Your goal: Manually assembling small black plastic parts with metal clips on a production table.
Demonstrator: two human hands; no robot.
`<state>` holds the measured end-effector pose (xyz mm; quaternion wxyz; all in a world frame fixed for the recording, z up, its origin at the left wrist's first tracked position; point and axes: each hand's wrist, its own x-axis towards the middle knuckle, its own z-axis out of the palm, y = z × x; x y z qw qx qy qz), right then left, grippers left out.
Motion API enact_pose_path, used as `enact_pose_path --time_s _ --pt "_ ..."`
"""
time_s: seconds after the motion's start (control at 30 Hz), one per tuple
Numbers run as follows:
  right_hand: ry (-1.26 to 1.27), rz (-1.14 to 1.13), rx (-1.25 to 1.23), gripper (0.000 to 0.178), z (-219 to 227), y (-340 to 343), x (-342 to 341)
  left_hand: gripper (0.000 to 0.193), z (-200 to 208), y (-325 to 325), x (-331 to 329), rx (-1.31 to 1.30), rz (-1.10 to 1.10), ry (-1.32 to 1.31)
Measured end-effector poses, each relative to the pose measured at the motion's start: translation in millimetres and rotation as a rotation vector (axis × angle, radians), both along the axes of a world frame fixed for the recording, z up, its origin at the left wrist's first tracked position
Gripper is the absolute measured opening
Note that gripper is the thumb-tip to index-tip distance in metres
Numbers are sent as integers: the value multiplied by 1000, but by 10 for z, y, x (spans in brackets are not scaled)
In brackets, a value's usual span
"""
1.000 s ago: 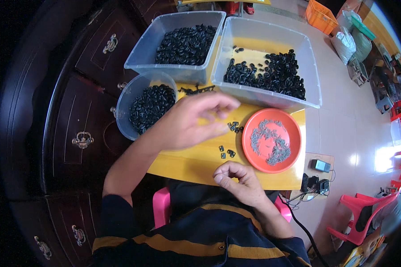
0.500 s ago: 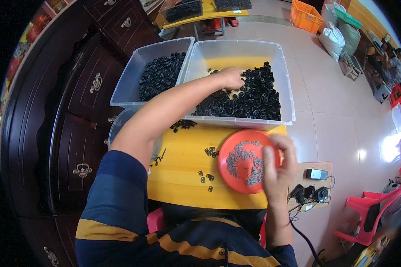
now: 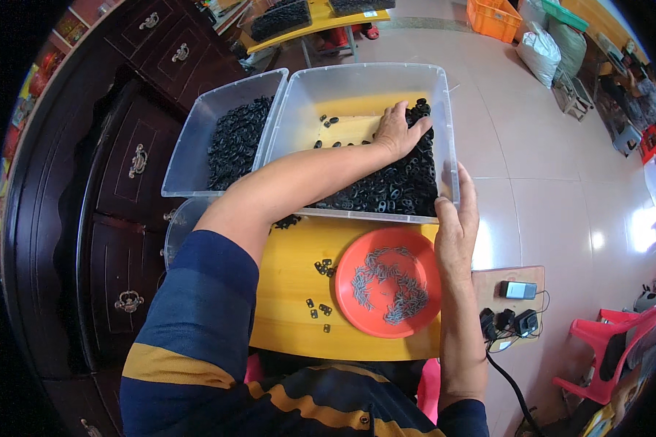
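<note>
Head view, looking down: a yellow table carries a large clear bin at its far right corner, with black oval pieces heaped along the bin's right and near sides. The left hand reaches into that bin, palm down over the heap, fingers loosely bent and thumb spread; whether the fingertips hold a piece is hard to tell, as they are partly hidden. The right hand is partly open around the bin's near right corner, thumb toward the near wall and fingers along the outside. A second clear bin, also piled with black pieces, stands just beside the first, toward the table's far left corner; a round tub, mostly covered by the left arm, sits nearer. By the table's right edge lies a red plate of small gray pins. Left of it, small black parts lie loose in two groups.
</note>
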<state>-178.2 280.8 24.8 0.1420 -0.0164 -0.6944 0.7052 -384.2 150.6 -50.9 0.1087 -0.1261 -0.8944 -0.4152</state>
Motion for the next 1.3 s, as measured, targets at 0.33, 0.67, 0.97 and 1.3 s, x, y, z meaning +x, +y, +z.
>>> enact_pose_path --time_s 0.33,0.67,0.97,1.3 --pt "-7 -67 26 54 -48 -61 -19 49 74 265 149 -22 -7 -149" --pt "69 -149 89 45 -80 -110 -37 40 304 57 448 -175 -155 -148" --pt "74 -106 106 46 -26 -71 38 28 556 -255 323 136 -266 -614" --pt "239 -292 -8 49 176 -81 474 22 1141 -819 629 865 -80 -746"
